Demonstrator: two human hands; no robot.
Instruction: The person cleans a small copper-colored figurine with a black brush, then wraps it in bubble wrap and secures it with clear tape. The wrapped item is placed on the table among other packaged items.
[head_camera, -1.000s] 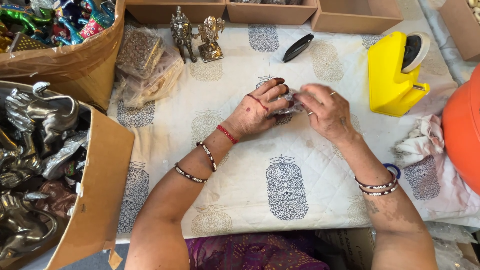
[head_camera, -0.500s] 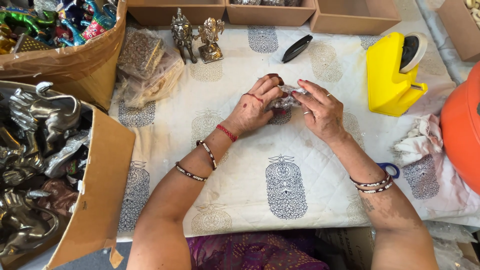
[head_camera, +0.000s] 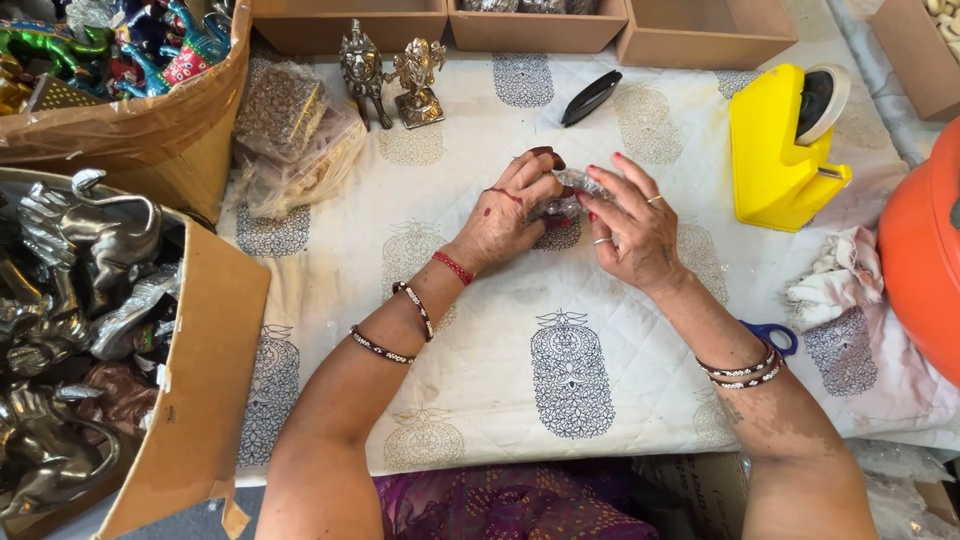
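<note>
My left hand (head_camera: 508, 213) and my right hand (head_camera: 632, 221) meet over the middle of a white printed cloth (head_camera: 500, 390). Between their fingertips they hold a small item in crinkled clear plastic wrap (head_camera: 572, 187), mostly hidden by the fingers. Both wrists wear bangles, and a red thread circles the left wrist.
Two small metal figurines (head_camera: 392, 72) stand at the back next to a black oval object (head_camera: 591, 97). A yellow tape dispenser (head_camera: 782, 144) sits to the right, by an orange object (head_camera: 925, 250). Cardboard boxes of metal statues (head_camera: 70, 330) and painted figures (head_camera: 120, 45) stand left. Blue scissor handles (head_camera: 775, 335) lie under my right forearm.
Both hands have lifted and shifted slightly away from me, turning the wrapped item between the fingers; my right hand's fingers now spread over it.
</note>
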